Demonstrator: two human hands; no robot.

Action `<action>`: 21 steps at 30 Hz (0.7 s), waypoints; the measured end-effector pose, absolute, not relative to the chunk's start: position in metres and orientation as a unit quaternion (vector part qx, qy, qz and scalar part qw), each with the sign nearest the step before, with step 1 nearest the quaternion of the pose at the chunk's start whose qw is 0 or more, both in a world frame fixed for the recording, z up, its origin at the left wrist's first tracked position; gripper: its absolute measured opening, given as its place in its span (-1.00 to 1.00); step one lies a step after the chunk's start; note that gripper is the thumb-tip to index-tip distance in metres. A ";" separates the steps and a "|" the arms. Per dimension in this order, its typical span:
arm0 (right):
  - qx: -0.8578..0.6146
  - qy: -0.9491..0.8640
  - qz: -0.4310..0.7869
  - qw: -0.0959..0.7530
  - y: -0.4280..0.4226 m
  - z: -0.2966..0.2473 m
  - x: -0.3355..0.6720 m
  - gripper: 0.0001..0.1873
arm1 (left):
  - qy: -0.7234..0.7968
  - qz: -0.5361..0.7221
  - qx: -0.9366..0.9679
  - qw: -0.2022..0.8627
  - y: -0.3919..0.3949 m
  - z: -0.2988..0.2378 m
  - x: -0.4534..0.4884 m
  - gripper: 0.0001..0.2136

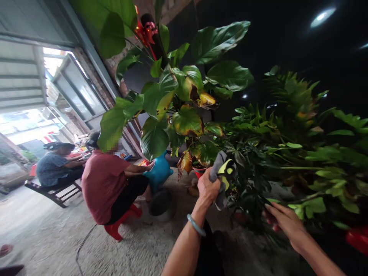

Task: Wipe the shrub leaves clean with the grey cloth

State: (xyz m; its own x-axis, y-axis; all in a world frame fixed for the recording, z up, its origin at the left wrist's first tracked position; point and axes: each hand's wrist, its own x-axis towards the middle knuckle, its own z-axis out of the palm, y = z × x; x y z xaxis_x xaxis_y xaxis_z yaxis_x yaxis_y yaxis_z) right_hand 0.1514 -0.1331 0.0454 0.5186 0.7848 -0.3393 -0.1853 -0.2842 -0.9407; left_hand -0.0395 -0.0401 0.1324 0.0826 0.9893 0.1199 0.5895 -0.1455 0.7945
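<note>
My left hand (207,188), with a pale green bangle on its wrist, is closed around a grey and yellow cloth (225,172). The bunched cloth stands up beside dark foliage. To the right, my right hand (283,220) reaches into a low plant with dark green leaves (254,189). Its thumb lies on top and its fingers curl beneath, pinching a dark leaf; the fingertips are partly lost in shadow. Just beyond the cloth stands a tall potted plant (186,120) with broad leaves, some yellowed and brown. Part of its red pot (199,171) shows behind my left hand.
A person in a red shirt (100,188) sits on a red stool (122,224) at left, near a blue object (159,172) and a dark bucket (161,205). Another person (54,165) sits farther back. Leafy plants (324,157) crowd the right. A cable (82,245) crosses the concrete floor.
</note>
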 end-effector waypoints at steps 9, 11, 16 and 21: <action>-0.661 -0.185 0.470 0.555 -0.133 0.042 0.157 -0.82 | 0.478 0.208 0.780 0.346 -0.078 0.122 -0.052 -0.65; -0.657 -0.200 0.474 0.551 -0.133 0.040 0.158 -0.83 | 0.485 0.257 0.774 0.317 -0.067 0.134 -0.047 -0.64; -0.652 -0.238 0.467 0.548 -0.134 0.032 0.153 -0.84 | 0.483 0.188 0.816 0.257 -0.050 0.138 -0.016 -0.64; -0.675 -0.264 0.462 0.510 -0.131 0.023 0.153 -0.85 | 0.366 0.122 0.882 0.271 -0.066 0.145 -0.008 -0.67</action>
State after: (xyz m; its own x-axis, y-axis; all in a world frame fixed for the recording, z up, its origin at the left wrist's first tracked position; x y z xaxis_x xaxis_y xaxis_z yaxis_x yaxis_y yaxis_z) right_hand 0.1525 -0.1309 0.0230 0.4333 0.8289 -0.3539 -0.1144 -0.3389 -0.9338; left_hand -0.0076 -0.0661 0.1448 0.7023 0.7117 0.0162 0.5798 -0.5849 0.5672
